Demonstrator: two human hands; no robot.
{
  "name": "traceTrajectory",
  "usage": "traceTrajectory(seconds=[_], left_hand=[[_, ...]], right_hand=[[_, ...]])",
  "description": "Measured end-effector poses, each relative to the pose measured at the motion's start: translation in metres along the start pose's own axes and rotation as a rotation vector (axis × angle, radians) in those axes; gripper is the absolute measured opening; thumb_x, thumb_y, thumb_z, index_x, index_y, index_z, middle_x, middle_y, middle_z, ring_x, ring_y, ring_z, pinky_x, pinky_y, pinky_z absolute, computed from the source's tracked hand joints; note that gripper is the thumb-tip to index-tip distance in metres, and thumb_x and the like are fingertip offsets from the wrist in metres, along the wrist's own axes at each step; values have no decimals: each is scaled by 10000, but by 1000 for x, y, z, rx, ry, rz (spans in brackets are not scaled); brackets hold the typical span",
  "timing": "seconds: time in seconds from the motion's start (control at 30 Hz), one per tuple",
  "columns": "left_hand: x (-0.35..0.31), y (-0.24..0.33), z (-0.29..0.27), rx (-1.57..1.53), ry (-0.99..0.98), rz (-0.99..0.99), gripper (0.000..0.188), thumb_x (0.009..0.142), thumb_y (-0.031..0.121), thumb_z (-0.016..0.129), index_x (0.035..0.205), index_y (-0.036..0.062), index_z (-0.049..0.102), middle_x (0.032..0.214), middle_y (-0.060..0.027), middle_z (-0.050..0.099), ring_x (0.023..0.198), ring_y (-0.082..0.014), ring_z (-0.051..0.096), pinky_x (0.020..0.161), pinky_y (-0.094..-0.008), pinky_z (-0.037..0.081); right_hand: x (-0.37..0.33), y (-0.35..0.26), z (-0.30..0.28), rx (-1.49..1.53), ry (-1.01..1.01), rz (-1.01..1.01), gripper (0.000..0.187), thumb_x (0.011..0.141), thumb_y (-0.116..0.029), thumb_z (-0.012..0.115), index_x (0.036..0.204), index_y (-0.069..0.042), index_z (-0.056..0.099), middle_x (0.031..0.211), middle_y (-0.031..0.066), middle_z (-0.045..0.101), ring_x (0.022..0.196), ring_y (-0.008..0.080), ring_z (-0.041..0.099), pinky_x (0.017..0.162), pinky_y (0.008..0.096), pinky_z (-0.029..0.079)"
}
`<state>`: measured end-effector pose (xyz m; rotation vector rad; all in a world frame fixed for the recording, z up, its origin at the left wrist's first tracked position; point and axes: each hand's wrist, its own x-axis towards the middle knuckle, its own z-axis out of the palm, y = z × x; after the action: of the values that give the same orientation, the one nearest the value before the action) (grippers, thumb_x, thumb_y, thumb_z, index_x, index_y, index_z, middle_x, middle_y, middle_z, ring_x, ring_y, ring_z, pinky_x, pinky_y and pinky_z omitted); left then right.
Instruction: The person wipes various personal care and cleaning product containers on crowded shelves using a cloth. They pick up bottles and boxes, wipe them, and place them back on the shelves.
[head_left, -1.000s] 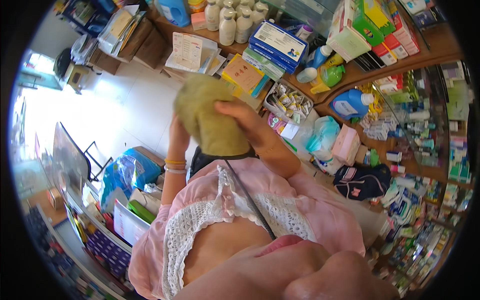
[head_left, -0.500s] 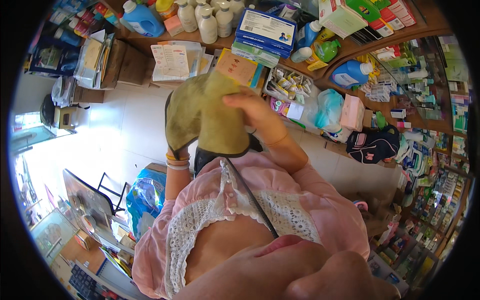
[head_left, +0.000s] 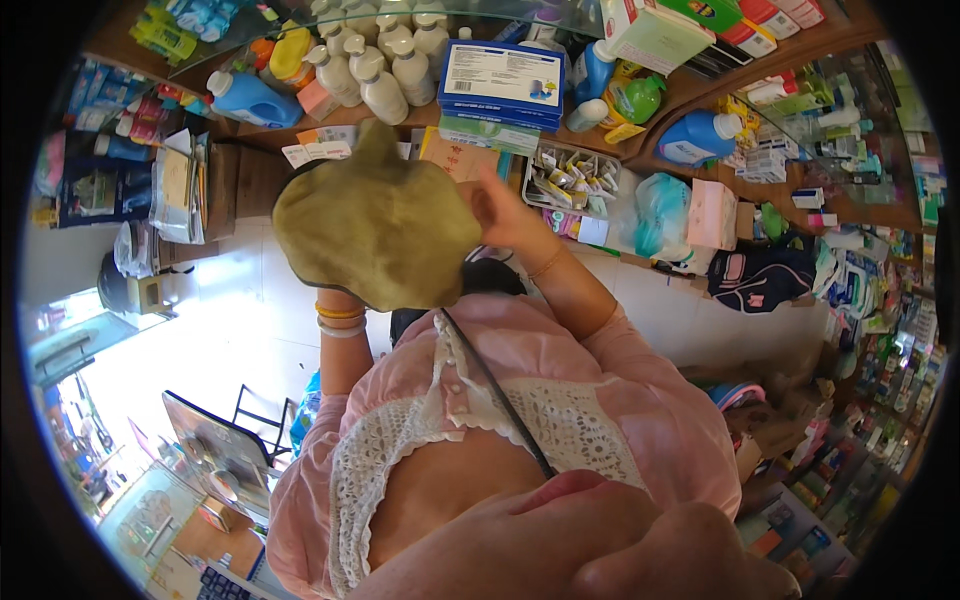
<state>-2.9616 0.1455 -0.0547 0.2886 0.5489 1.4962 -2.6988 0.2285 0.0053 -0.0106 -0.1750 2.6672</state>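
Note:
A floppy olive-yellow cloth piece [head_left: 385,225] with a dark edging is held up in front of my chest. It has a rounded outline, and a narrow fold stands up at its far side. My right hand [head_left: 510,215] is at the cloth's right edge with bent fingers; the fingertips are partly behind it. Below the cloth's left part rises my left forearm [head_left: 345,350], wearing a yellow band and a pale bracelet. The left hand itself is hidden behind the cloth, so its fingers cannot be seen.
Ahead runs a wooden counter with pump bottles [head_left: 380,90], a blue-and-white box [head_left: 500,85] and a blue jug [head_left: 255,100]. A tray of small packets [head_left: 575,175] and a teal plastic bag [head_left: 662,215] lie right of the cloth. Stocked shelves stand far right.
The cloth has swung left and spread into a broader, rounder shape. My right hand has shifted slightly right, to the cloth's edge. The camera view has turned a little.

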Motion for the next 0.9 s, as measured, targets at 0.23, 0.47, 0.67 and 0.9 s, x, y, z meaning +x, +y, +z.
traceTrajectory(seconds=[0.23, 0.47, 0.67, 0.9], left_hand=[[44, 25, 24, 170, 312, -224, 491, 936, 402, 404, 1324, 101, 405, 1336, -91, 455, 1237, -245, 411, 1032, -390, 320], [63, 16, 88, 367, 33, -425, 860, 812, 741, 326, 1424, 139, 272, 1419, -101, 360, 1290, -284, 350, 1042, -507, 265], [85, -21, 84, -59, 78, -498, 459, 911, 281, 484, 1316, 72, 428, 1318, -95, 489, 1206, -261, 468, 1031, -413, 347], [70, -14, 51, -22, 219, -316, 491, 878, 230, 490, 1329, 57, 404, 1332, -113, 471, 1223, -294, 450, 1044, -455, 329]], right_hand=[[22, -4, 25, -434, 584, -358, 164, 799, -172, 622, 866, -23, 640, 782, 34, 616, 669, 117, 586, 611, 249, 477], [37, -4, 22, -874, 451, -598, 328, 757, -135, 643, 1051, -7, 575, 921, 31, 612, 808, 103, 567, 714, 259, 466], [-8, -27, 17, -1442, 504, -460, 201, 790, -160, 651, 916, -4, 640, 778, 50, 659, 712, 100, 611, 616, 234, 478], [-60, -246, -155, -1219, 1339, -717, 371, 890, -345, 499, 1058, -45, 639, 1025, 82, 640, 872, 178, 594, 735, 288, 474]])
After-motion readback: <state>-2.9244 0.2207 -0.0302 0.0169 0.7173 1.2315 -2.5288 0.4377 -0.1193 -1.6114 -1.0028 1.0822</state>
